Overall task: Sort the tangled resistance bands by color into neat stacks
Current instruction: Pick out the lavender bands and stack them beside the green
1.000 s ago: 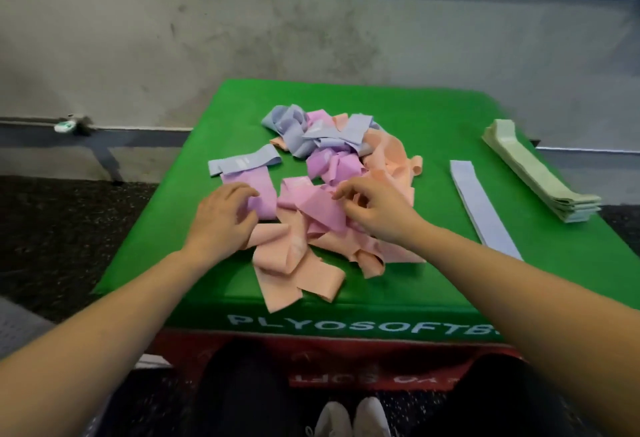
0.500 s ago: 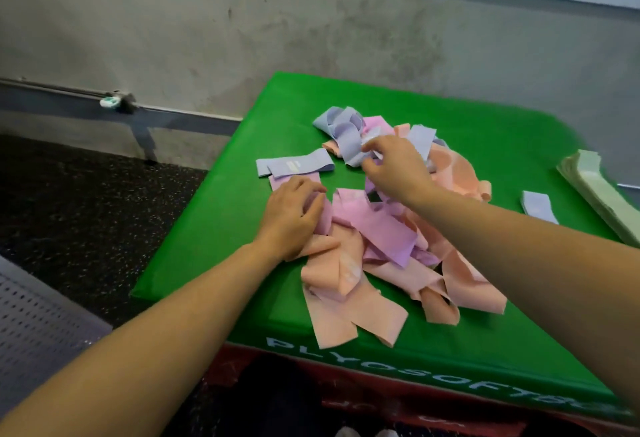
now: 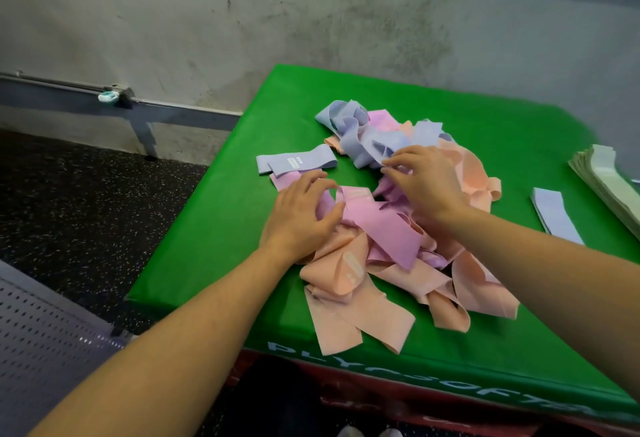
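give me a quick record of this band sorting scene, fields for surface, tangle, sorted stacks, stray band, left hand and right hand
surface: green plyo box
tangle: pink, peach and lavender bands heaped in the tangled pile
sorted stacks: pale green stack, lavender stack, both at right
stray band: lavender band lying left of the pile
left hand: grips a pink band
right hand: pinches a lavender band

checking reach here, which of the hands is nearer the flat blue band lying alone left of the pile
Left. The left hand lies just in front of the flat blue band, almost touching it. The right hand is farther off, across the pile.
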A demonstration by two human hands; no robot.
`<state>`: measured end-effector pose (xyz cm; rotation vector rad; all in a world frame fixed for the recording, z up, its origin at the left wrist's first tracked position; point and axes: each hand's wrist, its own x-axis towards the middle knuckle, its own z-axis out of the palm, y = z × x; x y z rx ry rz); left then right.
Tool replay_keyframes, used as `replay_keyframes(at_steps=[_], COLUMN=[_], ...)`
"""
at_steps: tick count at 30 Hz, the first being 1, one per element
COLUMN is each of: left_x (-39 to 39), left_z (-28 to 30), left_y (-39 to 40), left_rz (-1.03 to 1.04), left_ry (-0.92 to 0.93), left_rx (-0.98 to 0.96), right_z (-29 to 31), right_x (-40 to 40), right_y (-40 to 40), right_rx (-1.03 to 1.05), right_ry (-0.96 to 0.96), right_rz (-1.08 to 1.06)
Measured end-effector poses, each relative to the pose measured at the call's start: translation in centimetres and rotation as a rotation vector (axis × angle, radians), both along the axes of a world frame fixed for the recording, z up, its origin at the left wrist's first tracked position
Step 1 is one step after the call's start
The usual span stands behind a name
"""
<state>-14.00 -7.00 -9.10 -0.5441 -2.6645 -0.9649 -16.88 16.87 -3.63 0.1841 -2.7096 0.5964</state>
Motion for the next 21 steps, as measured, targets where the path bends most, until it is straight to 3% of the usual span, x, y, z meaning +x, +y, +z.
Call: replay_keyframes(at_steps=[6,12,18,21], left_x=[0.8,1.1,1.3,1.5], left_z=[0.3,0.2,-0.1,0.2], left_y=[0.1,0.0,0.0,0.0], left_rz=[-0.031,-0.076,-0.126,-0.166], left_ry=[0.052,0.091,0.173,0.172], left_rx=[0.027,-0.064,-0.059,-0.034], right_z=[1.1,2.4,3.6,3.7], right_x=[4.6,7.8,10.2,11.1], right_y=[-0.3,0.0,-1.3,-2.5], right_rx=[0.113,0.208,0.041,-0.238], right_ry=[0.068,0.118,0.125,-0.011], right_rz=[0.319,0.418,0.456,0.426])
